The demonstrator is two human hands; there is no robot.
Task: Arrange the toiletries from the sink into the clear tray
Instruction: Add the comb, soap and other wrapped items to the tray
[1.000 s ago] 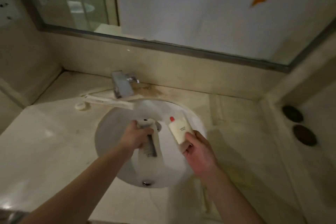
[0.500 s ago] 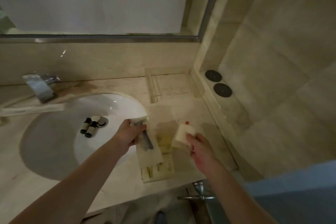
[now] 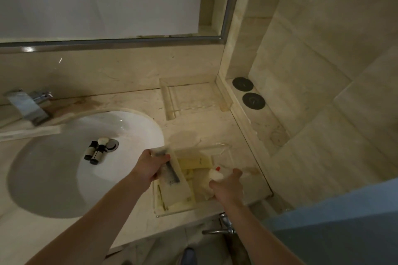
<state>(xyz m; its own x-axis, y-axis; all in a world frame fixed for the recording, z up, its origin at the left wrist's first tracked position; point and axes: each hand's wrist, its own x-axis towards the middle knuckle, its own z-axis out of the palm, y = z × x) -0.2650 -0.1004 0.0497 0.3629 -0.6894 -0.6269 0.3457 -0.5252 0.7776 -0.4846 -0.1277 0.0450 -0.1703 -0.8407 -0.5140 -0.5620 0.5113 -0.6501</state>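
Gripping a packet (image 3: 172, 176) with a dark comb inside, the left hand (image 3: 150, 166) is held over the left part of the clear tray (image 3: 224, 148). A small tube (image 3: 215, 174) with a red cap is pinched by the right hand (image 3: 228, 185) above the tray's right part. Yellowish packets (image 3: 195, 162) are seen lying in the tray, which stands on the counter (image 3: 193, 118) just right of the sink (image 3: 53, 178). Two small bottles (image 3: 94, 153) are left beside the drain.

Faucet (image 3: 28, 106), mirror (image 3: 103, 0), 2 black discs (image 3: 247, 91).
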